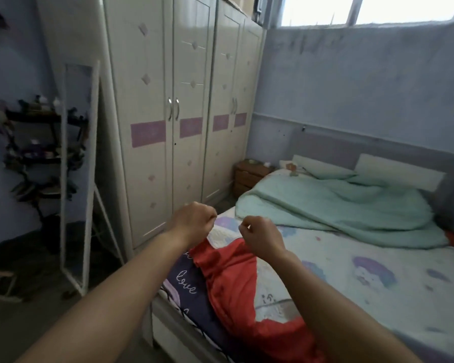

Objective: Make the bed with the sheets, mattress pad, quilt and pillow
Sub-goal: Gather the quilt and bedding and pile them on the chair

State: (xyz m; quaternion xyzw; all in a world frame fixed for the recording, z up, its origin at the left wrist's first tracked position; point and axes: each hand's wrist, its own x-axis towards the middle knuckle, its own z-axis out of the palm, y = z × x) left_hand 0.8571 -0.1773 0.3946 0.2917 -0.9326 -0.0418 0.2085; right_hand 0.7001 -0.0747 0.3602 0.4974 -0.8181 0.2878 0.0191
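My left hand [194, 218] and my right hand [262, 234] hover side by side over the near left corner of the bed, fingers curled, with no cloth visible in them. Just below them a red sheet [236, 284] lies bunched across the corner. Under it is a white mattress pad [364, 279] printed with purple cartoon figures, covering the bed. A dark purple sheet [192, 289] with "love" written on it hangs at the bed's side. A mint green quilt [338, 208] is heaped at the head end, with pillows [323, 169] behind it.
A tall white wardrobe [178, 106] stands left of the bed, with a narrow floor gap between. A standing mirror [76, 174] and a dark shelf rack [37, 153] are farther left. A wooden nightstand [249, 174] sits by the headboard. The wall runs along the bed's far side.
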